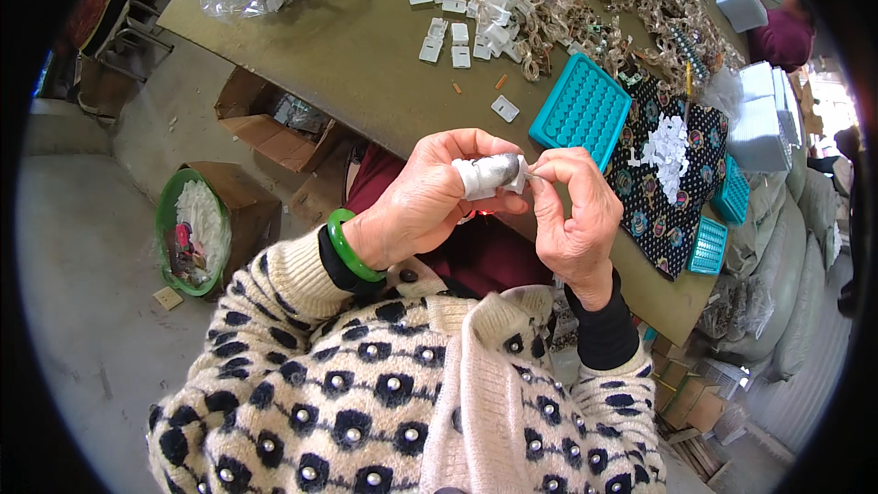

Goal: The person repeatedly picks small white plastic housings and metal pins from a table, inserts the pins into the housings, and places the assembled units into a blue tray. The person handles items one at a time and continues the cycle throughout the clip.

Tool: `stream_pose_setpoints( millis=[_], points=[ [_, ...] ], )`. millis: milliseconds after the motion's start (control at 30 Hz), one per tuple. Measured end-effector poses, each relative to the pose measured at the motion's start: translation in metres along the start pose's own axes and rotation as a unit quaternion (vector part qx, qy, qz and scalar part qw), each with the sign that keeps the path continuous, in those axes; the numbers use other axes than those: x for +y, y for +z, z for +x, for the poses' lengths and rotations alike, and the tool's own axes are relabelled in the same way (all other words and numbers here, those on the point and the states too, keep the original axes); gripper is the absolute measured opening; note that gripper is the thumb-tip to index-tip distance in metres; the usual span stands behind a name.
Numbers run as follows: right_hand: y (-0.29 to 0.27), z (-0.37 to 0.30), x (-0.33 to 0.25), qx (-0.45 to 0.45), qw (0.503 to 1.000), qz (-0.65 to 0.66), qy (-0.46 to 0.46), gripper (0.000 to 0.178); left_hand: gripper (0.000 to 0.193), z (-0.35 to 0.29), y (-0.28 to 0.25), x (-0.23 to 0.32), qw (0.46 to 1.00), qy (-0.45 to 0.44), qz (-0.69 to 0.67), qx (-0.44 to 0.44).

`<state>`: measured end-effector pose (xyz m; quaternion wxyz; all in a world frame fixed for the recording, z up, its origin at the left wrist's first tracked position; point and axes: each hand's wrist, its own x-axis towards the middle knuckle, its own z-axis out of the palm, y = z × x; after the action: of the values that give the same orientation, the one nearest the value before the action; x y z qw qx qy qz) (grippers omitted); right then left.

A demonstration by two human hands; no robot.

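- The left hand (416,201) is curled shut around a small silvery object wrapped in white tape (489,174); thumb and fingers clamp it, and its silver end pokes out past the fingertips toward the other hand.
- The right hand (572,215) pinches closed on the far tip of that same piece; its thumb and forefinger meet at the white end, just beside the left fingertips.
- The wrapped object sits between the two sets of fingers, held up in the air over the near edge of the table (366,46), not resting on anything.
- A green bangle (350,252) circles the left wrist, behind the curled fingers.
- Just beyond the right fingers lies a teal perforated tray (579,110), flat on the table.
- To the right of that hand's fingers spreads a dark patterned cloth (663,197) with a heap of small white bits (666,151) on it.
- Further out from both hands, white plastic tags (476,9) lie scattered, and past them a tangle of pale chain links (631,9).
- Down to the left of the left hand, on the floor, stands a green basket (187,229) beside a cardboard box (242,197).
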<state>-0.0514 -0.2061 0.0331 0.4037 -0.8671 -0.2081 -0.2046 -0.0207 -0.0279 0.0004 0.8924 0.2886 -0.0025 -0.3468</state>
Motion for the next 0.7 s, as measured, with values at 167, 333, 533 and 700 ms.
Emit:
stream_pose_setpoints(
  millis=[167, 333, 533, 700],
  points=[
    [-0.004, -0.004, 0.006, -0.024, 0.998, 0.038, 0.033, 0.014, 0.025, 0.001, 0.005, -0.005, 0.999, 0.001, 0.043, 0.018],
    [-0.008, -0.007, 0.011, -0.009, 0.982, 0.156, 0.110, 0.015, 0.024, 0.000, 0.009, -0.002, 1.000, -0.026, 0.001, 0.007],
    [-0.004, -0.006, 0.008, 0.002, 0.999, -0.001, -0.038, 0.015, 0.021, 0.001, 0.013, -0.007, 0.999, -0.038, 0.002, 0.019],
    [-0.007, -0.005, 0.002, -0.043, 0.996, -0.058, -0.045, 0.017, 0.017, 0.001, 0.007, -0.010, 0.998, -0.045, 0.012, 0.045]
  ],
)
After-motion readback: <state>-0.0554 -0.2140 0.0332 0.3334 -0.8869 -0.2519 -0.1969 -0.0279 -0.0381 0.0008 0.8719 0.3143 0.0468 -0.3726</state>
